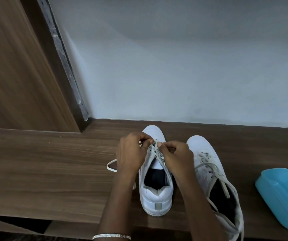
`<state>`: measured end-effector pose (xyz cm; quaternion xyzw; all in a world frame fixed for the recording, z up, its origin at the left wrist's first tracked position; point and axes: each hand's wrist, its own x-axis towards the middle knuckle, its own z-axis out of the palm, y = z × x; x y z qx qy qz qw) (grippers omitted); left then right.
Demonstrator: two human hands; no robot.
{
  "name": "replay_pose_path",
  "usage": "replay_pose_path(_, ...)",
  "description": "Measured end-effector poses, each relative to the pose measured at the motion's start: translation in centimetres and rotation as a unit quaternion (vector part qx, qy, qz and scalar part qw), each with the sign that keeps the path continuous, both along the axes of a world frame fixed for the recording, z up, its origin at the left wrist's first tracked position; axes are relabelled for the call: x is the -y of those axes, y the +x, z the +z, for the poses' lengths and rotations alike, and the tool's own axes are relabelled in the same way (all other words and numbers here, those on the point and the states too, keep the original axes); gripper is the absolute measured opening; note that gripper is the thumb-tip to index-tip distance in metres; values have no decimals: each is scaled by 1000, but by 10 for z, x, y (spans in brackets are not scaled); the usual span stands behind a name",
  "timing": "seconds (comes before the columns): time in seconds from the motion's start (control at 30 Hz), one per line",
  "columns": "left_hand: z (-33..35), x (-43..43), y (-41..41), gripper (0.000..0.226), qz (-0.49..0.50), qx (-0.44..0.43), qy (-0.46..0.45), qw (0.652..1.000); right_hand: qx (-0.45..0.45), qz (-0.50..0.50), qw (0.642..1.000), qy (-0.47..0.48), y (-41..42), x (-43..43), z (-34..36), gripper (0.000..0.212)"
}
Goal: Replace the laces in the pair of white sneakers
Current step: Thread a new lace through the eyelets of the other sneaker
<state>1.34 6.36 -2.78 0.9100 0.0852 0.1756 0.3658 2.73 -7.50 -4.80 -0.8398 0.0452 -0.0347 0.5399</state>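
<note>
Two white sneakers stand on a brown wooden table [53, 162], toes toward the wall. Over the left sneaker [155, 193], my left hand [131, 153] pinches a white lace [111, 166] near the lowest eyelets. The lace loops out onto the table to the left of my wrist. My right hand [174, 154] pinches the lace or the eyelet edge on that shoe's right side. The right sneaker [209, 171] stands beside it with its grey-white lace loosely threaded and its ends trailing over the opening.
A light blue plastic container [282, 195] lies on the table at the far right. A pale wall [174, 66] rises right behind the shoes. A brown wooden panel [18, 66] stands at the back left. The table's front edge runs close to my body.
</note>
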Motion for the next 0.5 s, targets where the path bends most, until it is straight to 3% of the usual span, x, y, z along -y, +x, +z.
replay_pose_path(0.1, -8, 4, 4, 5, -13, 5, 56, 998, -14, -15, 1000, 9, 4, 1, -2, 5)
replay_pose_path(0.3, -11, 4, 8, 7, -13, -20, 63, 998, -55, 0, 997, 48, 5, 11, -3, 7)
replay_pose_path(0.5, -6, 9, 7, 14, -7, -38, 164, 986, -64, 1, 997, 50, 4, 15, -2, 5)
